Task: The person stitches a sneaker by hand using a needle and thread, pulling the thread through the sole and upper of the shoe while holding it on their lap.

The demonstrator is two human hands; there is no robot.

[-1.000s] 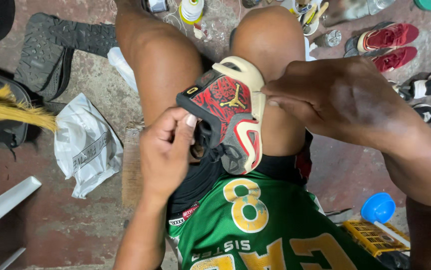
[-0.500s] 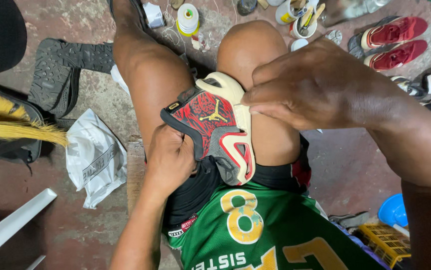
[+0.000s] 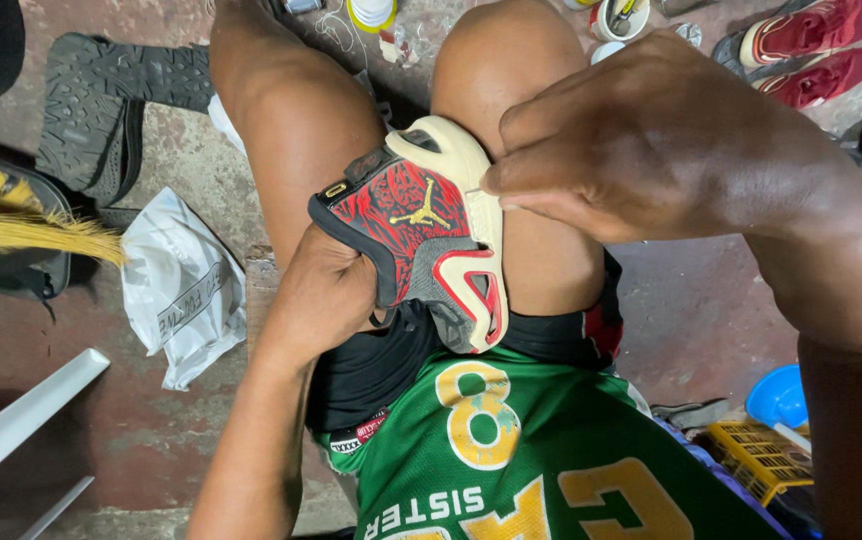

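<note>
A red, black and cream sneaker (image 3: 421, 235) lies heel-up between my knees, its cream sole turned to the right. My left hand (image 3: 326, 295) grips the sneaker from below and behind, fingers tucked under its black collar. My right hand (image 3: 641, 140) hovers at the sole's edge, thumb and forefinger pinched on a thin needle or thread (image 3: 481, 190) that touches the cream rubber. Which of the two it is, I cannot tell. My green jersey (image 3: 511, 460) fills the lower middle.
A white plastic bag (image 3: 181, 285) lies on the concrete floor at left, beside a black rubber sole (image 3: 101, 100) and a yellow broom (image 3: 31, 230). Red shoes (image 3: 811, 45) sit top right. Small tubs (image 3: 616, 15) stand above my knees. A blue bowl (image 3: 779, 395) and yellow crate (image 3: 761, 455) sit lower right.
The view has shifted down and closer. My right hand has drawn in to the sole's edge, pinching tighter. My left hand has slid lower under the sneaker.
</note>
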